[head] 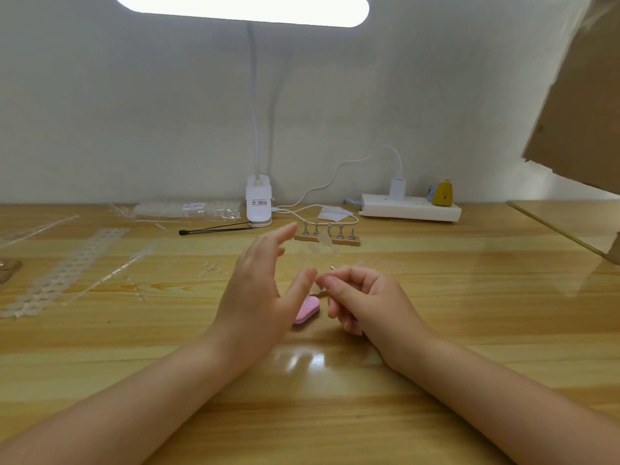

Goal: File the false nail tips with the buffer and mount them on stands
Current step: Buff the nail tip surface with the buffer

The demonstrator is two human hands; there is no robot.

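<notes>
Mounting appears to be the step in hand: the right hand (362, 297) holds a clear nail tip (316, 289) together with what looks like a small metal stand, a sliver of metal showing just above the fingers — too small to tell how the tip sits on it. Right fingers are curled in, index and thumb pinched on the tip; the rest of that hand is folded toward the palm.

The left hand (258, 290) is spread, fingers straight and apart, gripping nothing. Its thumb (303, 283) reaches toward the tip and looks to be touching or just beside it; I cannot tell which.

The pink buffer (307, 313) lies flat on the table (469, 330), just below both hands, partly hidden by the left palm. No hand holds it.

The wooden stand rack (327, 238) sits further back, near the lamp base (258, 204), with several metal pegs upright and one clear tip seemingly already on a middle peg. Empty tip strips (67, 270) lie well apart to the left.

Judgement on doing this well:
- press the tip squarely on the stand's pad with the left thumb, light pressure — the thin plastic should flex easily
- keep the pinch low on the stand so the curved top stays free
- seat the stand on an open spot in the rack without knocking the neighbouring pegs
</notes>
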